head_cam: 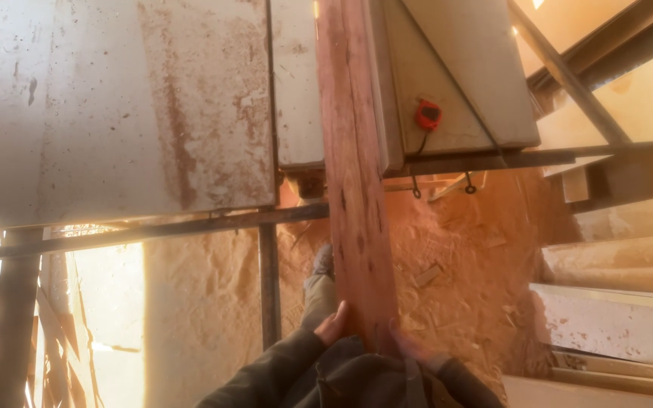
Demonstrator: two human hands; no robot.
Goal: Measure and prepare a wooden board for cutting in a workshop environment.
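A long reddish wooden plank (357, 174) runs from my body up across a large metal saw table (115, 106). My left hand (332, 323) grips the plank's near end on its left edge. My right hand (410, 346) holds the same end on the right edge, partly blurred. The plank's far end lies on the table beside a metal fence (383, 83). My dark sleeves and one trouser leg with a shoe (322, 263) show below.
A small red device (428, 115) sits on the table's right wing. Sawdust (462, 249) covers the floor. Stacked pale boards (614, 317) lie at the right. Metal frame bars (153, 230) run under the table, with thin wood strips at the lower left.
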